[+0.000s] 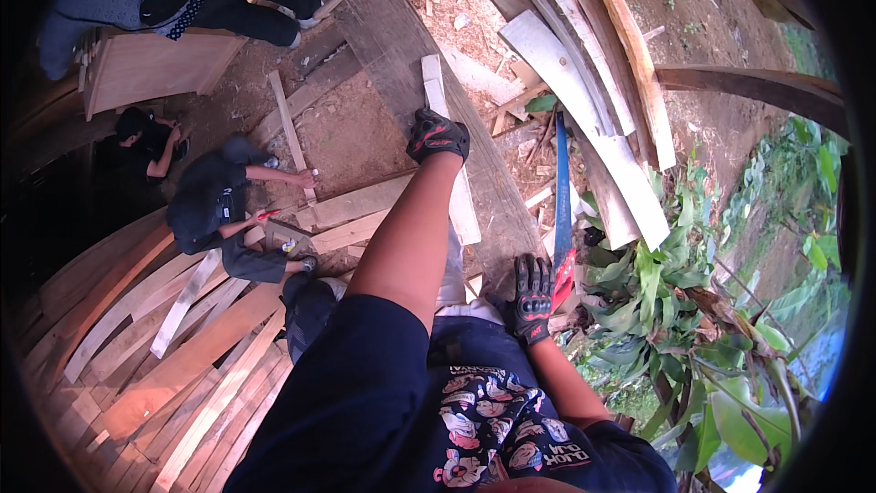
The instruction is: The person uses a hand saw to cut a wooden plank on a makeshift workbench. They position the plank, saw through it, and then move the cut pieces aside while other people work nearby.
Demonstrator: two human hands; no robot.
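Pressing left gloved hand (438,135) flat-fingered on pale narrow wooden plank (461,201) | right gloved hand (533,297) fingers wrapped around blue-bladed red-handled handsaw (562,210), just right of plank | risk: plank shifting, saw binding toward left fingers.

Your plank (447,146) is pale, narrow and long, lying flat on dark boards; your saw (562,210) has a blue blade and red handle.

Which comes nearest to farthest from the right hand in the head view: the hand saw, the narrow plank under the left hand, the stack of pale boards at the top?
From the right hand:
1. Hand saw, gripped in it by the red handle, blade pointing away.
2. Narrow plank, just to its left.
3. Stack of pale boards, farther off, beyond the saw's tip.
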